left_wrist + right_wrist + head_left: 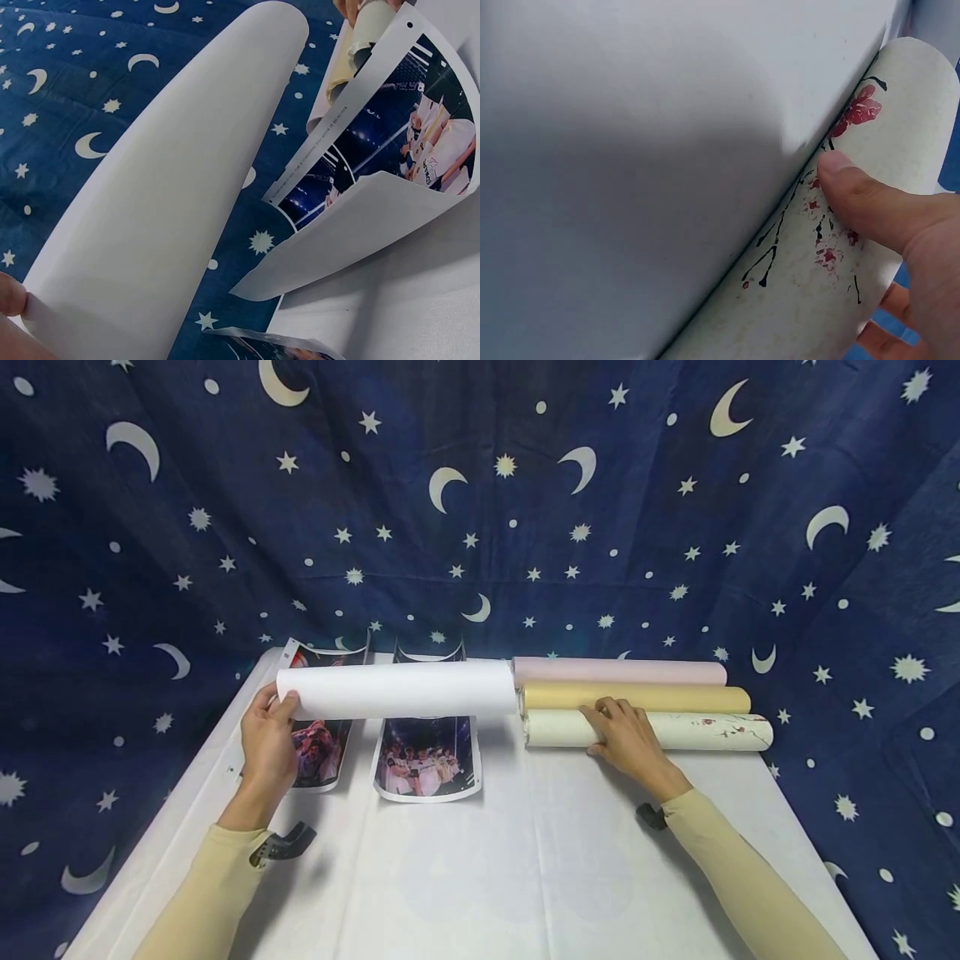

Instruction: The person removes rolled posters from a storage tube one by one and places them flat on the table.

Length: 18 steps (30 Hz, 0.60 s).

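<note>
A white paper roll [397,691] lies crosswise above two curled photo prints, in the raised grip of my left hand [268,739] at its left end. The left wrist view shows this white roll [172,172] large, with a fingertip at its lower left end. On the right of the table lies a cream wallpaper roll [705,732] with red blossoms and dark twigs. My right hand [630,739] grips it near the middle. In the right wrist view the thumb [855,187] presses the front of the cream roll, with other fingers behind it.
Behind the cream roll lie a yellow roll [675,698] and a pink roll [622,671], side by side. One photo print [318,752] lies at left, another [427,764] to its right, their edges curling up. A dark blue star-and-moon curtain [480,527] rises behind the white-covered table [465,877].
</note>
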Available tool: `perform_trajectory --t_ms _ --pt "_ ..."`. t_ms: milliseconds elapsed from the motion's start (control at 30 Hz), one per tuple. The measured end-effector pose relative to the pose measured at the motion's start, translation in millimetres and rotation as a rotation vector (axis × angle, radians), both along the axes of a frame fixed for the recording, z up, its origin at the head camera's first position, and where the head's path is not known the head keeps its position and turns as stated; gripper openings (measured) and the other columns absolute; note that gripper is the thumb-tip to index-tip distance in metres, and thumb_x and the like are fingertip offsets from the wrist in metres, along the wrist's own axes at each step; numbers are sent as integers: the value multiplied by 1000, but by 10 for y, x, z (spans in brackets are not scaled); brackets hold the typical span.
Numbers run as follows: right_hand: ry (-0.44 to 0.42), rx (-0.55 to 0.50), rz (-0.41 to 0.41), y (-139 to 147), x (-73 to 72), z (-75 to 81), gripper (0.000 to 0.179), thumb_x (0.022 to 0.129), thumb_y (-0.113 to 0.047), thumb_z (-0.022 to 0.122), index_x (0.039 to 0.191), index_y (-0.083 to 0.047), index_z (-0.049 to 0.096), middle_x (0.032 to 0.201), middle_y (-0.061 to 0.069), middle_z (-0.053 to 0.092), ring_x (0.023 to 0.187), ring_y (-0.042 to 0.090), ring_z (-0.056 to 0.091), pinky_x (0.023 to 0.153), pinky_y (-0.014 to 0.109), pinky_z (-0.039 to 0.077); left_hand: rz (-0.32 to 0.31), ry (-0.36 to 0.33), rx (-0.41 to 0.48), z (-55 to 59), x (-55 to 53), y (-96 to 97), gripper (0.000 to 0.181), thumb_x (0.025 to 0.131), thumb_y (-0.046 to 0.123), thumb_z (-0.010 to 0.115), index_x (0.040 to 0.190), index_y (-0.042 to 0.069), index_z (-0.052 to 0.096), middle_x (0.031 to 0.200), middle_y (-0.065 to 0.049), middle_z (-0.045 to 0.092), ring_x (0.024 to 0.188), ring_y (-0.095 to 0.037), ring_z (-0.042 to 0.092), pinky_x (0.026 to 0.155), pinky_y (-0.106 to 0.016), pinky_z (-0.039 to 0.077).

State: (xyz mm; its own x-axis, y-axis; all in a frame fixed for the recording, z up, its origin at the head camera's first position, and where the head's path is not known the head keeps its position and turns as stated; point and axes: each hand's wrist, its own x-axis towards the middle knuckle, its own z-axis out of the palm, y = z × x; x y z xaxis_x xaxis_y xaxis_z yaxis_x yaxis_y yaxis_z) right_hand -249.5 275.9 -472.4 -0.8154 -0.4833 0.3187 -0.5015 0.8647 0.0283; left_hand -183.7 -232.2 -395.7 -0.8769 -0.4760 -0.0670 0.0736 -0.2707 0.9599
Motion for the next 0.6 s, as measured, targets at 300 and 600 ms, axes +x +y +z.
perform_trajectory --t_ms 300,600 --pt "-63 -25 -17 -15 -220 22 79 70 -26 88 141 -15 53 121 15 57 113 40 53 92 59 43 0 -19 -30 -36 39 -10 35 103 17 51 137 9 49 143 -8 55 131 -19 48 119 -40 28" --pt "-117 -40 -36 -36 -371 44 78 74 -24 86 143 -15 51 125 14 56 118 40 51 98 60 40 -5 -4 -5 -51 21 -15 32 102 15 51 134 10 52 143 -3 56 132 -17 48 117 -34 31"
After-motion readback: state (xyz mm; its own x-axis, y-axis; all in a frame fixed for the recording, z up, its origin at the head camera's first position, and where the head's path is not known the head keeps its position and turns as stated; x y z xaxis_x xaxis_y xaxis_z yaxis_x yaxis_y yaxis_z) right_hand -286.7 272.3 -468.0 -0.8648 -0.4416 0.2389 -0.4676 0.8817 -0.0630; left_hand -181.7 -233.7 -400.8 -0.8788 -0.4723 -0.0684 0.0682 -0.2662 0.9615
